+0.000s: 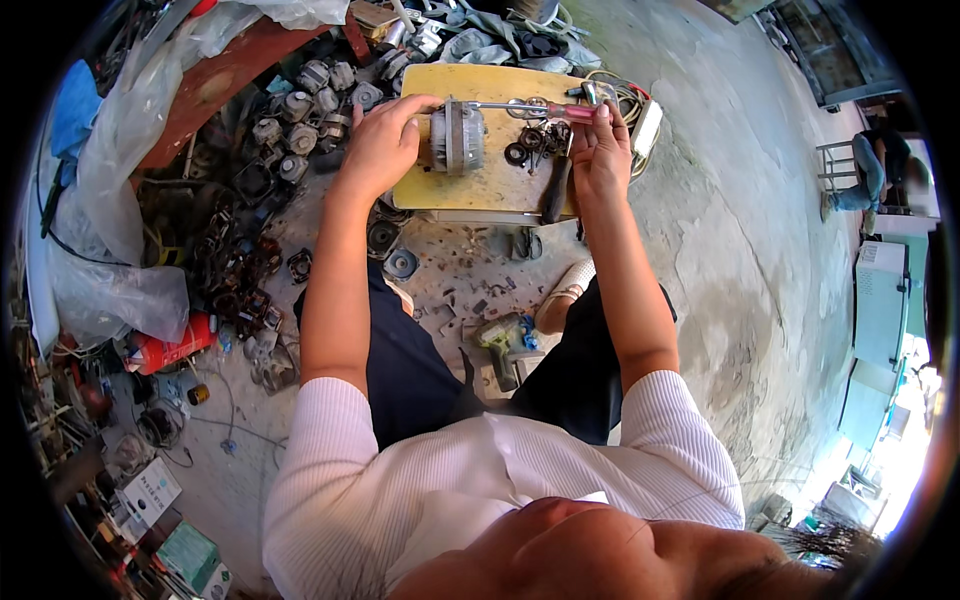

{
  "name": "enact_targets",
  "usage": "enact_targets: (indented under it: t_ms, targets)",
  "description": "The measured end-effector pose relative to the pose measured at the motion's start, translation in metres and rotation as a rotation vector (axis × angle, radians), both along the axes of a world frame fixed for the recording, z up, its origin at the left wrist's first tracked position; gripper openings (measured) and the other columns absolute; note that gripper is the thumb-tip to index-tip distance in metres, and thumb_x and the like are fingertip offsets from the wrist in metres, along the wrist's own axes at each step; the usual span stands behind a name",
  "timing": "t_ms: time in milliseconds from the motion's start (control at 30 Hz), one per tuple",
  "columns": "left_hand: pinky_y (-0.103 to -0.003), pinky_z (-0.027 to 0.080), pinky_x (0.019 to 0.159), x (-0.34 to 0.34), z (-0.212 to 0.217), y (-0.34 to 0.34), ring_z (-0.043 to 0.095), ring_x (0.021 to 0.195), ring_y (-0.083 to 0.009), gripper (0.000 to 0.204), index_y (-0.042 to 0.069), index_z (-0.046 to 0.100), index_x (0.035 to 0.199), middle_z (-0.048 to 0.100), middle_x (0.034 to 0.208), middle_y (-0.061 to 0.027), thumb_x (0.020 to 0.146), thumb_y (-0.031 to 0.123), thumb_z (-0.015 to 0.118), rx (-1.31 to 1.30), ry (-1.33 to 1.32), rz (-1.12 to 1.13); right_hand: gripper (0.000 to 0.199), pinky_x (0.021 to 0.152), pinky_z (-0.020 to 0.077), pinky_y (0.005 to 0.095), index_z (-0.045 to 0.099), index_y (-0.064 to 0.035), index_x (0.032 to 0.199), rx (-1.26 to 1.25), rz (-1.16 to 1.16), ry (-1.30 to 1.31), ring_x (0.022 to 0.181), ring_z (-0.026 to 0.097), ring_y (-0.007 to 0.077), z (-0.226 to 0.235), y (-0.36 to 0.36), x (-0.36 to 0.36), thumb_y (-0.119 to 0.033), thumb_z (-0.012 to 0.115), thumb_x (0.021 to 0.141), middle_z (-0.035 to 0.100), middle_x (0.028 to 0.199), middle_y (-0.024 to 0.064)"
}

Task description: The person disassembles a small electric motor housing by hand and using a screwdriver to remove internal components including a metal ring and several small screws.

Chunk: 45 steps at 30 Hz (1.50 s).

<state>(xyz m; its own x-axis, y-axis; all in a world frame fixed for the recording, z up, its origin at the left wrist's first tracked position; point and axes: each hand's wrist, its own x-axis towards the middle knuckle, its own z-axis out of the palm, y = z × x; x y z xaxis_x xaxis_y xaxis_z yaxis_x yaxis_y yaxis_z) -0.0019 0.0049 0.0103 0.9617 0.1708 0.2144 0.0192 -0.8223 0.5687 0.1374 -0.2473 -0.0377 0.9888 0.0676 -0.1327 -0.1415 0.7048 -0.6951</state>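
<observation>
A small grey electric motor (458,138) stands on a yellow board-topped low table (480,195). My left hand (385,142) is at the motor's left side, fingers closed against its far left edge. Held in my right hand (603,158) is a screwdriver (568,112) with a pinkish-red handle. Its long metal shaft points left, and its tip meets the far upper part of the motor. Just left of my right hand lies a black-handled tool (556,190). Small dark rings and metal parts (535,145) are heaped between the motor and that hand.
Many used motors (310,100) and scrap parts pile up left of the table. A green and black power tool (497,345) rests on the floor between my legs. Cables and a white power strip (648,128) lie at the table's right. Another person (868,170) sits far right.
</observation>
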Motion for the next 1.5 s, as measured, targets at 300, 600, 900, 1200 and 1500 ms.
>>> enact_targets:
  t_ms: [300,600,900,1200,1500]
  targets:
    - [-0.062,0.018,0.113,0.0,0.002,-0.003,0.057,0.119,-0.0304,0.036,0.02,0.06,0.126,0.064,0.126,-0.0067,0.095,0.008,0.046,0.002,0.035,0.011,0.031,0.098,0.0535,0.0365,0.044,-0.0027,0.131,-0.028,0.036,-0.047,0.111,0.062,0.0248,0.003,0.004,-0.002,-0.014,0.05,0.103,0.059,0.122,0.0148]
    - [-0.062,0.018,0.113,0.001,0.0,-0.002,0.057,0.119,-0.0317,0.035,0.017,0.059,0.125,0.064,0.125,-0.0079,0.095,0.006,0.045,0.003,0.047,0.015,0.038,0.091,0.0534,0.0359,0.047,-0.0104,0.137,-0.039,0.039,0.026,0.11,0.062,0.0186,0.0,-0.002,0.004,-0.02,0.056,0.101,0.059,0.126,0.0075]
    - [-0.062,0.018,0.113,0.005,-0.004,-0.001,0.057,0.118,-0.0309,0.035,0.018,0.06,0.126,0.065,0.124,-0.0085,0.096,0.007,0.046,-0.069,0.019,0.052,0.031,0.099,0.0505,0.0384,0.052,-0.0109,0.131,-0.101,-0.021,0.139,0.111,0.06,0.0219,0.007,0.001,-0.003,-0.019,0.054,0.101,0.06,0.121,0.0097]
    - [-0.061,0.016,0.114,0.003,-0.003,-0.003,0.058,0.118,-0.0312,0.036,0.018,0.059,0.128,0.066,0.122,-0.0082,0.096,0.007,0.046,0.009,-0.005,0.037,0.03,0.099,0.0503,0.037,0.051,-0.0077,0.129,-0.073,0.02,0.055,0.109,0.061,0.0209,0.009,0.005,-0.005,-0.018,0.055,0.101,0.062,0.118,0.0088]
    - [-0.061,0.016,0.115,0.006,-0.003,-0.005,0.06,0.114,-0.0322,0.034,0.018,0.06,0.125,0.067,0.119,-0.0074,0.096,0.007,0.046,0.001,-0.029,0.044,0.031,0.089,0.0507,0.0302,0.051,-0.0125,0.13,-0.11,0.019,0.031,0.102,0.062,0.0144,-0.005,0.003,0.0,-0.019,0.057,0.101,0.062,0.117,0.0027]
